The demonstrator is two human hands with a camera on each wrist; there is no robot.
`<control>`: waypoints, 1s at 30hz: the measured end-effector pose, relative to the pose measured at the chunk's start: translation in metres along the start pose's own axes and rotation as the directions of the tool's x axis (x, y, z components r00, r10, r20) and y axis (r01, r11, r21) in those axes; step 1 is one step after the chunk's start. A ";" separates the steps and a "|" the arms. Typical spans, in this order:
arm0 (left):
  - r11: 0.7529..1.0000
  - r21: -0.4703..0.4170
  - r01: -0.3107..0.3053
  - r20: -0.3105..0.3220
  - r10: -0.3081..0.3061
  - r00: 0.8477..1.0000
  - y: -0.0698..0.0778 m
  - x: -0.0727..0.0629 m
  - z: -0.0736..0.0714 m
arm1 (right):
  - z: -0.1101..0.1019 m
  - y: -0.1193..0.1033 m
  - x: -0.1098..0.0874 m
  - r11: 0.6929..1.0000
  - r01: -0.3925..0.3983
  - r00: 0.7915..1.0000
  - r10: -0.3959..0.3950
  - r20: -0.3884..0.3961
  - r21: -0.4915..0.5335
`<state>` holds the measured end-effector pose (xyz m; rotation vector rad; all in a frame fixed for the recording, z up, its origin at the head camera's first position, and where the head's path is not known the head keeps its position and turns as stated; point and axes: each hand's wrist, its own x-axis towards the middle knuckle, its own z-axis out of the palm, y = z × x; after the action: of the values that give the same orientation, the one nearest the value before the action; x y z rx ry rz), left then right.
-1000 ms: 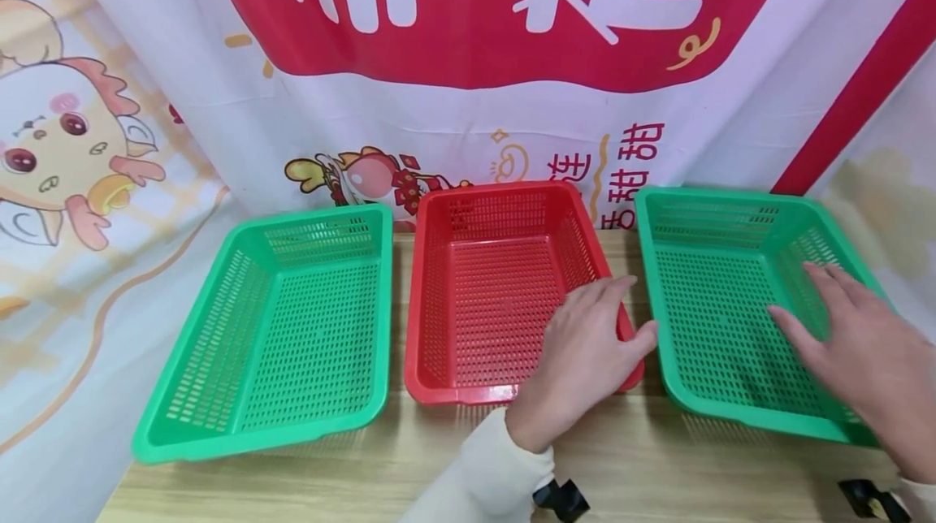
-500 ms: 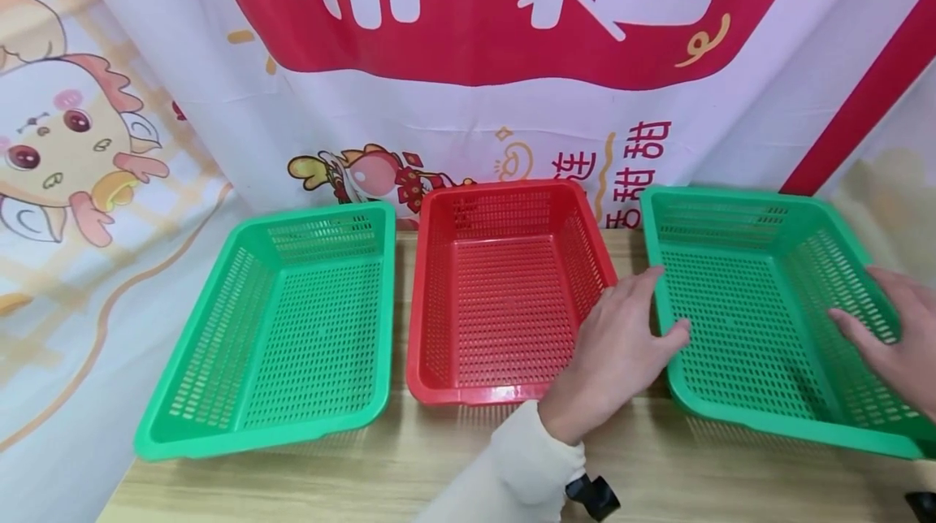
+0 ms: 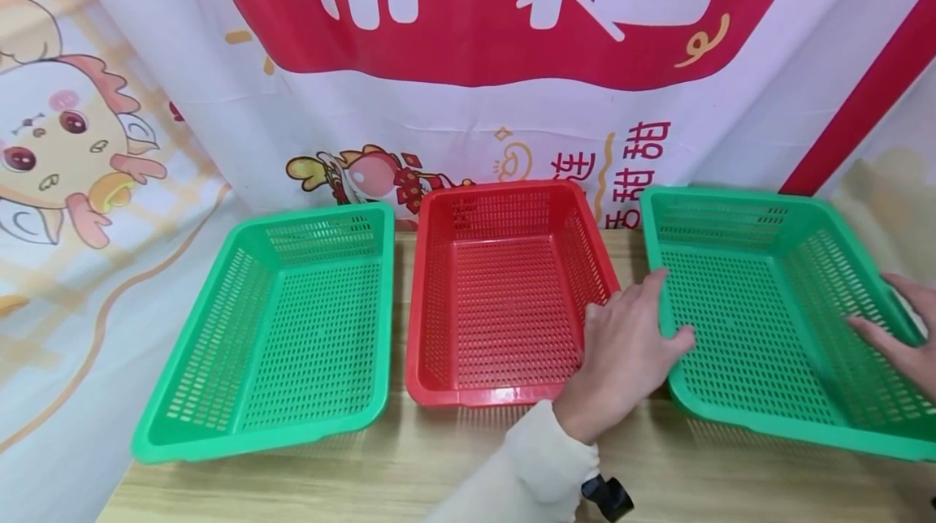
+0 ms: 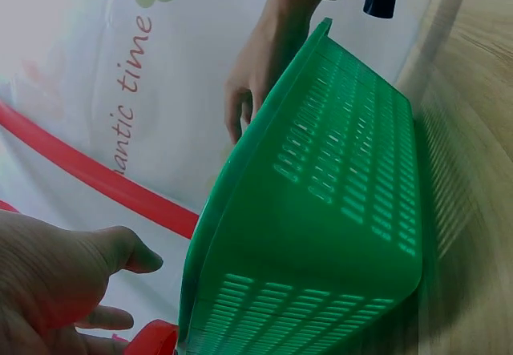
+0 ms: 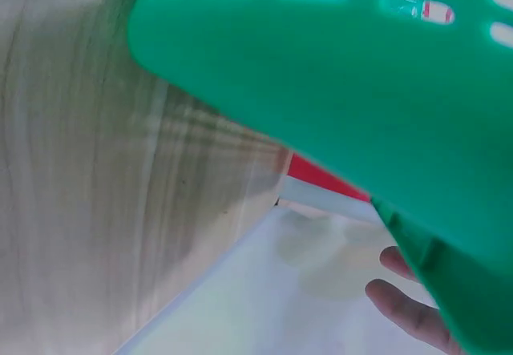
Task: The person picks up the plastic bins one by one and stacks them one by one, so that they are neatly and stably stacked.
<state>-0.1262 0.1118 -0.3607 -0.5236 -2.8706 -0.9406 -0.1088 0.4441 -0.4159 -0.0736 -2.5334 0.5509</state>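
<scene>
The right-hand green plastic basket [image 3: 731, 320] stands on the table between my two hands. My left hand [image 3: 625, 344] hovers at its left rim, thumb spread over the rim and fingers stretched towards the gap beside the red basket [image 3: 504, 312]. Seen from the left wrist, that hand [image 4: 56, 283] holds nothing. My right hand [image 3: 914, 352], partly cut off by the frame, straddles the right rim, thumb on the inner side and fingers outside. In the right wrist view its loosely extended fingers [image 5: 409, 315] show beyond the rim; the rest is hidden by the basket.
Another green basket [image 3: 314, 344] stands at the left of the row. All the baskets have perforated walls and show bare floors. Wood-grain table [image 3: 351, 482] runs along the front, and a printed cloth [image 3: 439, 117] hangs close behind.
Both hands have moved right: the left from over the red basket to the green basket's left rim, the right from above its inside to its right rim. The baskets look unmoved.
</scene>
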 end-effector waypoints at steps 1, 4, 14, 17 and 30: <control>1.000 0.009 -0.001 -0.002 0.001 1.000 0.000 0.000 0.000 | 0.001 0.003 0.000 1.000 0.002 1.000 -0.002 0.001 0.003; 0.999 0.031 -0.007 -0.008 0.007 1.000 -0.001 0.000 0.001 | 0.006 0.013 0.000 0.999 0.021 1.000 -0.021 -0.008 0.028; 0.993 0.120 -0.017 -0.025 0.020 0.999 -0.002 0.001 0.004 | 0.015 0.035 -0.001 0.992 -0.081 0.996 0.077 0.039 0.101; 0.989 0.146 -0.022 -0.036 0.027 0.999 -0.002 0.000 0.005 | 0.015 0.039 -0.002 0.987 -0.121 0.991 0.113 0.077 0.108; 0.975 0.221 -0.028 -0.057 0.042 0.997 -0.002 0.000 0.006 | 0.020 0.057 -0.004 0.979 0.021 1.000 -0.025 0.018 0.204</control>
<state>-0.1272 0.1141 -0.3669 -0.5120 -2.8504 -0.6114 -0.1197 0.4878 -0.4561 0.0365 -2.4788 0.8020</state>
